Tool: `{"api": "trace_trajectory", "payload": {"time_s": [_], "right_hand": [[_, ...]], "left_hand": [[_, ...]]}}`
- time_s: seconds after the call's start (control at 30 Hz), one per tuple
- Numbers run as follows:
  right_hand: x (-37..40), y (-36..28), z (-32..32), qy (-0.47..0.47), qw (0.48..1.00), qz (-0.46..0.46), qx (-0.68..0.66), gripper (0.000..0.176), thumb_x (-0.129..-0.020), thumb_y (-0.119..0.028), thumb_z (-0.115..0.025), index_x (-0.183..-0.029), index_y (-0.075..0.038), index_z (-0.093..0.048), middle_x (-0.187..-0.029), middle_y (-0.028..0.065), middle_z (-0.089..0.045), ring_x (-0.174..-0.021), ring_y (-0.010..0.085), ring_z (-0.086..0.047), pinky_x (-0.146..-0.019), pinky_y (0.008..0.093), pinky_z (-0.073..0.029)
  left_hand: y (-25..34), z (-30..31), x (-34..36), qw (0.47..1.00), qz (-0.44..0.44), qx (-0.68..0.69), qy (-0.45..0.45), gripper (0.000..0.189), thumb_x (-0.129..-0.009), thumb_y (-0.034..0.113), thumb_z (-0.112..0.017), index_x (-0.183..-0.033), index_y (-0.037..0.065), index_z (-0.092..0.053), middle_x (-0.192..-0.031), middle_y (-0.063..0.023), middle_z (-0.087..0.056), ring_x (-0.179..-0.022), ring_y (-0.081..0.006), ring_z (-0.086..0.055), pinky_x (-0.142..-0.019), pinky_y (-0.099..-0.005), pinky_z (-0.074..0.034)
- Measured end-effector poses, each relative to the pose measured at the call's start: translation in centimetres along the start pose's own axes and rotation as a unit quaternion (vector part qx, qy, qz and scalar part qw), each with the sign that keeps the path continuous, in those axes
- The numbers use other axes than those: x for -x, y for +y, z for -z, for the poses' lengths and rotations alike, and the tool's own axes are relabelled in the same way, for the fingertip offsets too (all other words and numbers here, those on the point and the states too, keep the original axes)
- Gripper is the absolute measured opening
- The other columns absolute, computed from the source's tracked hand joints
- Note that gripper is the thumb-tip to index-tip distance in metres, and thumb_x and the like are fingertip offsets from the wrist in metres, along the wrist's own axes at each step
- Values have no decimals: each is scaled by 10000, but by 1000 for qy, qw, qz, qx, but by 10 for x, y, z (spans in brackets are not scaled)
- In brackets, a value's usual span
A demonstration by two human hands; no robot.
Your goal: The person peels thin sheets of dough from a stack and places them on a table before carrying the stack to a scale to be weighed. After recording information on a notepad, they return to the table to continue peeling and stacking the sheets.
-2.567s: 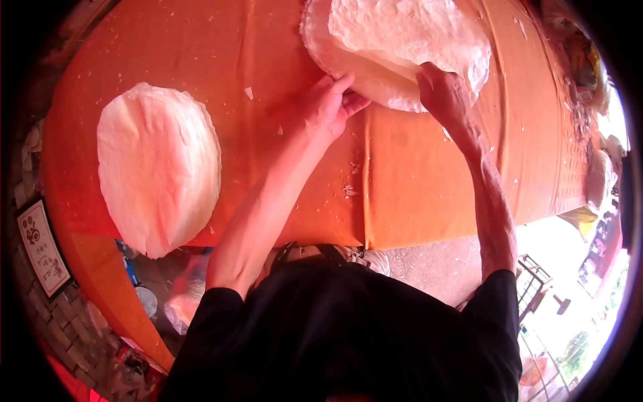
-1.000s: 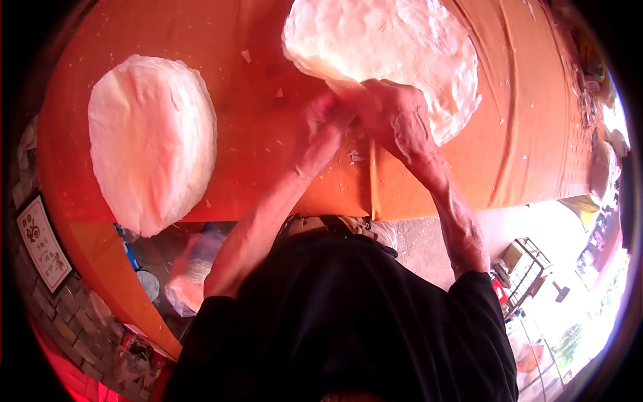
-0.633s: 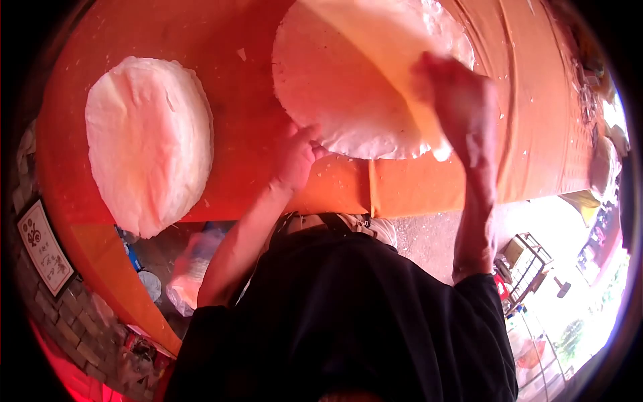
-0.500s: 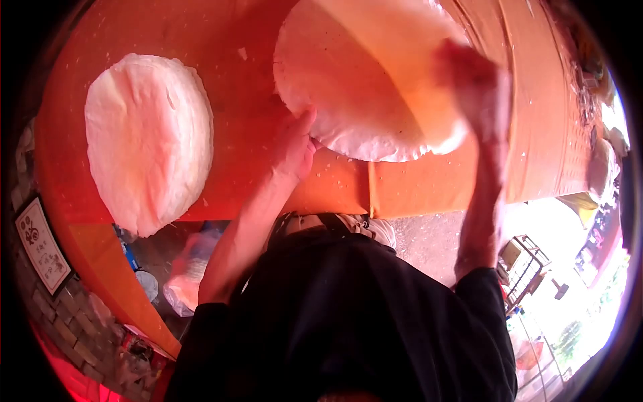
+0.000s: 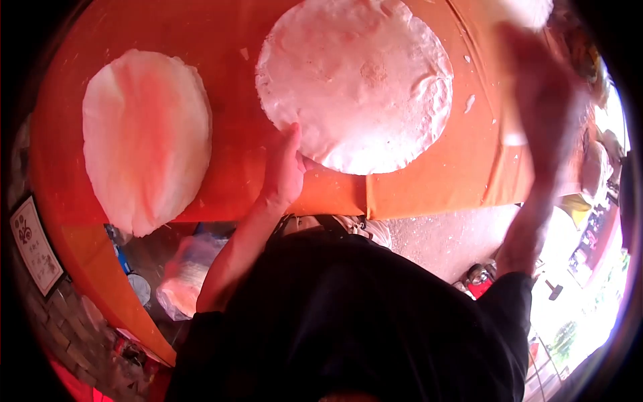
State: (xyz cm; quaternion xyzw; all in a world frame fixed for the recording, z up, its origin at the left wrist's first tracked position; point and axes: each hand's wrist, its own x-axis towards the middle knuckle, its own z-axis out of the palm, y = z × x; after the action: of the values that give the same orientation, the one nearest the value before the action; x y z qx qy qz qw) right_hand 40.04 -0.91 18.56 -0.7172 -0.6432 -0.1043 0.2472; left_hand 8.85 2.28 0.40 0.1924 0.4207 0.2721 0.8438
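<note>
Orange cloth (image 5: 231,100) covers the work surface; its near edge runs across the middle of the view. The round sheet (image 5: 362,80), the piece being handled, lies at far centre, its near rim set back from the cloth's near edge; whether other sheets lie beneath cannot be told. The oval pile (image 5: 147,141) lies to the left, well apart from the round sheet; its near tip appears to overhang the cloth's near edge. Right hand (image 5: 539,87): at far right, blurred, near a pale piece (image 5: 529,10); grip cannot be told. Left hand (image 5: 284,171): at the near-left rim of the round sheet, thumb overlapping the rim; whether the fingers pinch it cannot be told. Step in hand, by judgement: the left hand steadies the rim. The next move calls for light pressure, since the rim looks thin and brittle. Room for moving: one band of cloth separates the round sheet from the oval pile; another, bearing pale flakes (image 5: 470,103), lies between the round sheet and the right hand.
</note>
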Motion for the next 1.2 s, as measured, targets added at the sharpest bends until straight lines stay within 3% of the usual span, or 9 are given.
{"api": "trace_trajectory", "payload": {"time_s": [0.03, 0.07, 0.17, 0.47, 0.67, 0.8, 0.97, 1.0, 1.2], "right_hand": [[-6, -59, -16, -181, 949, -257, 26, 224, -947, -178, -545, -1086, -103, -703, -913, 83, -721, -709, 157, -665, -653, 325, -530], [19, -58, -50, -165, 984, -39, -52, 221, -939, -197, -538, -1039, -96, -707, -853, 124, -703, -699, 184, -669, -638, 330, -524], [81, -83, -146, -251, 959, 55, -117, 198, -897, -151, -600, -745, -25, -612, -578, 125, -606, -473, 246, -590, -449, 369, -457], [103, -128, -165, -234, 952, 33, -197, 293, -896, -290, -605, -748, -37, -604, -647, 151, -609, -591, 344, -619, -530, 430, -486], [86, -149, -137, -277, 939, -56, -196, 392, -820, -371, -652, -865, 16, -607, -649, 232, -595, -638, 406, -626, -586, 471, -501], [67, -134, -166, -292, 938, -85, -164, 178, -735, -204, -655, -736, -29, -621, -616, 197, -608, -599, 359, -640, -567, 438, -513], [-3, -107, -76, -196, 735, -212, -613, 74, -825, -88, -619, -817, -46, -680, -756, 123, -694, -644, 226, -672, -594, 336, -529], [-18, -110, -45, -150, 823, -139, -530, 87, -856, -84, -619, -864, -42, -695, -809, 102, -706, -682, 199, -681, -612, 313, -534], [15, 14, -75, -155, 672, -341, -638, 240, -912, -140, -604, -1101, 3, -640, -968, 65, -693, -808, 124, -663, -688, 257, -539]], "left_hand": [[-3, 0, 7, 1000, 10, 1, -4, 344, -996, 313, -488, -1250, 83, -524, -1195, -46, -609, -1051, -178, -631, -829, -357, -556], [-7, 1, 11, 1000, 17, 2, -8, 351, -999, 325, -479, -1246, 79, -526, -1185, -50, -613, -1041, -177, -635, -818, -357, -560], [-24, 20, 12, 997, -16, -74, -6, 365, -1004, 348, -461, -1226, 69, -537, -1155, -74, -624, -1003, -185, -649, -789, -352, -570], [-16, -1, 31, 986, 22, -163, 38, 315, -1003, 313, -486, -1081, 12, -541, -907, -42, -575, -794, -151, -590, -690, -310, -532], [-27, -16, 31, 993, 13, 112, -47, 269, -1026, 301, -432, -1026, 64, -559, -926, -38, -584, -886, -135, -563, -818, -310, -487], [-29, -7, 28, 945, -75, -309, -79, 324, -1023, 325, -429, -1153, 52, -545, -1010, -62, -587, -997, -154, -551, -880, -355, -468], [-32, 44, 3, 992, -120, -37, -30, 491, -1031, 357, -409, -1398, 32, -388, -1220, -95, -584, -1023, -219, -620, -925, -333, -496], [-17, 42, 0, 987, -132, -91, -3, 500, -1028, 364, -409, -1403, 33, -386, -1236, -97, -581, -1034, -218, -617, -926, -326, -490], [55, 56, 18, 957, -14, 281, -66, 446, -944, 248, -591, -1328, 51, -477, -1203, -91, -598, -1104, -235, -594, -922, -419, -512]]}}
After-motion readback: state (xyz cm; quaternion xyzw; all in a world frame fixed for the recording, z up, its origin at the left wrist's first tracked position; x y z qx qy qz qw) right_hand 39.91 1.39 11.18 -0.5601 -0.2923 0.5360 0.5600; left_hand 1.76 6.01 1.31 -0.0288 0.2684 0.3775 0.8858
